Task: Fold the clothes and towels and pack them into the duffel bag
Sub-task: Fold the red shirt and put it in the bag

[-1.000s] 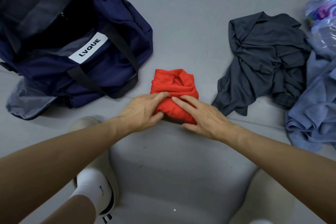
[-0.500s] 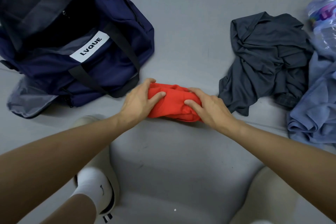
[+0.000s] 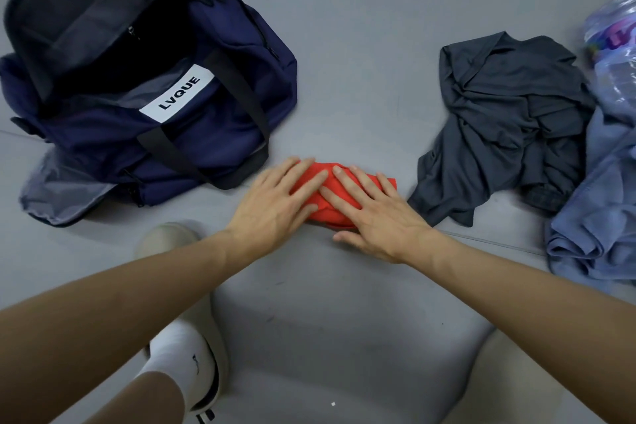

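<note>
Two bare hands press flat on a small folded bundle of red-orange cloth (image 3: 330,217), which lies on the grey floor (image 3: 361,45). The left hand (image 3: 275,203) covers the bundle's left end and the right hand (image 3: 378,217) its right end. Fingers are straight and spread, with the tips close together over the middle, and neither hand curls round or pinches the cloth. Only strips of red show between and beyond the fingers, so the number of folds cannot be read.

Just left of the bundle and somewhat beyond it sits the navy fabric duffel bag (image 3: 241,38). Its top is unzipped and its interior is too dark to show any contents. A white rectangular label (image 3: 176,93) faces upward, and a black webbing handle (image 3: 241,96) reaches almost to the bundle. Right of the bundle, near but apart, lies a crumpled dark grey garment (image 3: 509,120). Farther right is a heap of pale blue cloth (image 3: 599,203), and beyond that a clear plastic bag (image 3: 616,45) at the frame edge. On the viewer's side of the bundle, to its left, is a white sock (image 3: 186,365) in a pale shoe.

The step in hand appears to be flattening the finished fold of the red item. Both other pieces lie unfolded, so much of the task is judged outstanding.

The next move calls for both hands to close on the bundle from its ends or slide beneath it. They should lift it with the layers pinned together and carry it leftward into the bag's open mouth. Soft cloth gripped by one edge would probably fall open.
</note>
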